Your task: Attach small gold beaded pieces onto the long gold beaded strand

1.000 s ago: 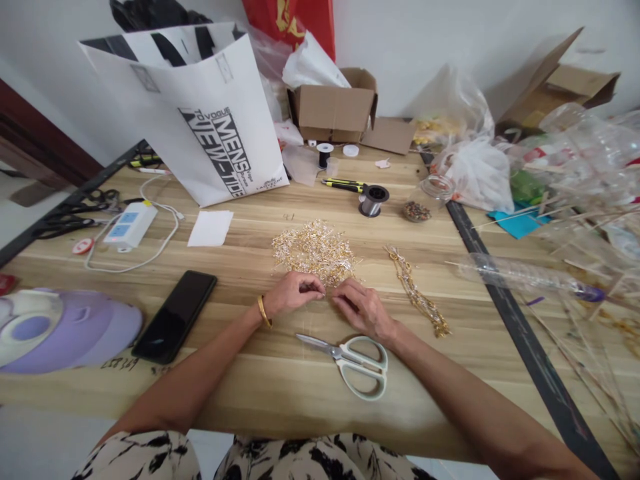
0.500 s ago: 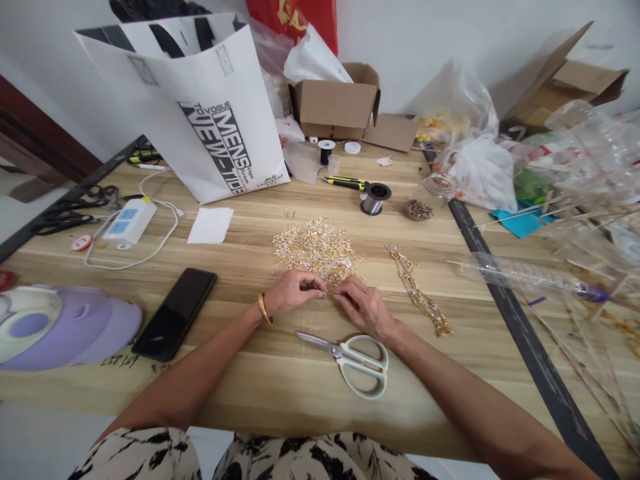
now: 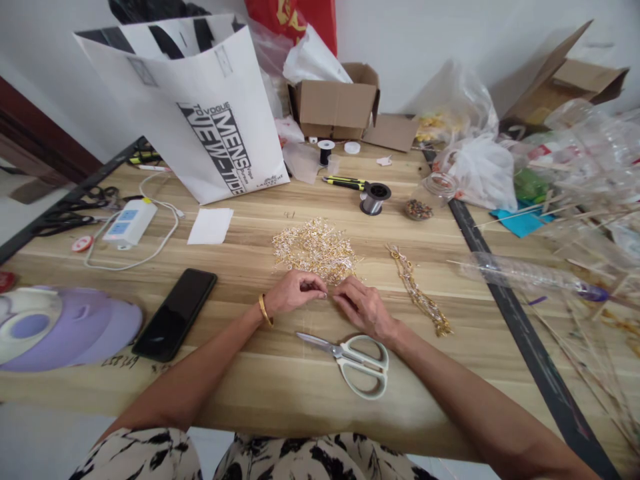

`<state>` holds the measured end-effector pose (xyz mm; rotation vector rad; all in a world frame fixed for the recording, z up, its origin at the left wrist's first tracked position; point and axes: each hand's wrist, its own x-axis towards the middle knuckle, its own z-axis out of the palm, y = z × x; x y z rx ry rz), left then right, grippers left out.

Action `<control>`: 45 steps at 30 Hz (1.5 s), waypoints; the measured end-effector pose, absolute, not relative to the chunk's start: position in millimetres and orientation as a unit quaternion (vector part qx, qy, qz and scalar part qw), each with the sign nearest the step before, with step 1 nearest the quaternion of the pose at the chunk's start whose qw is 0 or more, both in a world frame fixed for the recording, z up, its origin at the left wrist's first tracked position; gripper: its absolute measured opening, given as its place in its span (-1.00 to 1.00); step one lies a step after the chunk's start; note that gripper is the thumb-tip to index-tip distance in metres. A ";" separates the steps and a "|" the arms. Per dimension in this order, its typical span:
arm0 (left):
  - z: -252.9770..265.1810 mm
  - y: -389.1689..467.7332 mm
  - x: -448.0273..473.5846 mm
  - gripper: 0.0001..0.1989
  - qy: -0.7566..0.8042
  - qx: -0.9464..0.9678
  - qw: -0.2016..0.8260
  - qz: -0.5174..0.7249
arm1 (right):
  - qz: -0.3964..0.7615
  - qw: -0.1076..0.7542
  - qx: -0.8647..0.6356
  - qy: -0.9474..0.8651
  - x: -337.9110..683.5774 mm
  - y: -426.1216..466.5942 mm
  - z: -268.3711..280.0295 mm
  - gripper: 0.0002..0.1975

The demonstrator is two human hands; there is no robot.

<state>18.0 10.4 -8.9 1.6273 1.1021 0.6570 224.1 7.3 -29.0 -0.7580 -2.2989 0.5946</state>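
The left hand (image 3: 295, 292) pinches a tiny piece (image 3: 327, 294) beside the glittery pile (image 3: 315, 247); whether the right hand (image 3: 364, 308), fingers (image 3: 347, 291) curled, grips anything I cannot tell. Scissors (image 3: 337, 350) (blades leftward) lie between the forearms (image 3: 215, 367).

Gold left-wrist bangle (image 3: 265, 311); cream clothing (image 3: 310, 459) blotched with black

A bright speck (image 3: 326, 295) at the fingertips of your left hand (image 3: 294, 291) is too small to identify, while your right hand (image 3: 365, 308) conceals whether it holds anything. Your hands mask part of the near edge of the glittering pile (image 3: 316, 247), its single pieces too fine to make out. The frame's left edge crops a purple-and-white object (image 3: 103, 327); the top edge cuts off a red bag (image 3: 320, 23).
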 end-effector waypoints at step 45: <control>-8.5 10.8 18.9 -0.86 0.453 0.676 0.516 0.268 | 0.226 0.312 -0.282 -0.879 222.7 7.6 -29.5 -0.88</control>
